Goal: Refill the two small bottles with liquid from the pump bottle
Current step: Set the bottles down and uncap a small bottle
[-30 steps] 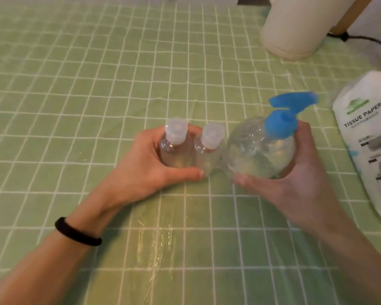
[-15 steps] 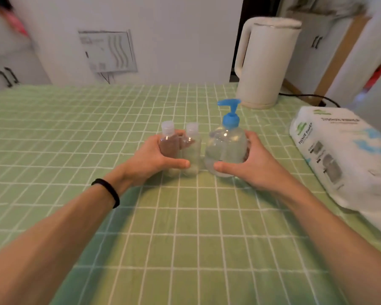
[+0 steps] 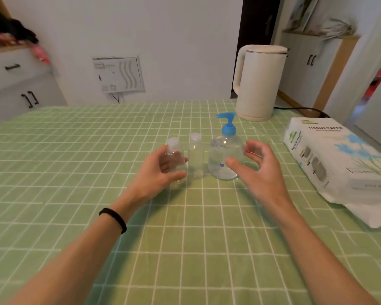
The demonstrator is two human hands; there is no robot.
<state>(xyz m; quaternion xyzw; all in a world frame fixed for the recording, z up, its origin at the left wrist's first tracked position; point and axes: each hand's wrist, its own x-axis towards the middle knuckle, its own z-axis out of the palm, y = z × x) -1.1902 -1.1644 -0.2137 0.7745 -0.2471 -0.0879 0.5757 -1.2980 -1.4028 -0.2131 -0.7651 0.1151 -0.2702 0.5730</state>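
Pump bottle: 1, clear plastic, squat rounded body, blue pump head w/ spout pointing left, clear liquid inside. It stands upright mid-table. Small bottles: 2, clear plastic, slim, w/ whitish translucent caps, both upright in a row to the left of the pump bottle. The right small bottle is just beside the pump bottle and no hand touches it. The left small bottle sits inside the left hand, which curls round it: thumb across its lower front, a fingertip showing past its far side; how tight the grip is can't be told.

Right hand is wide, fingers spread and loosely curved, holding nothing, just right of the pump bottle. Its thumb overlaps the bottle's lower right in view; contact unclear.

Table: glossy green cover w/ white grid. 1 black wristband on the left wrist. Far right: 1 cream kettle, smooth, cylindrical, and 1 white soft pack marked TISSUE PAPER.
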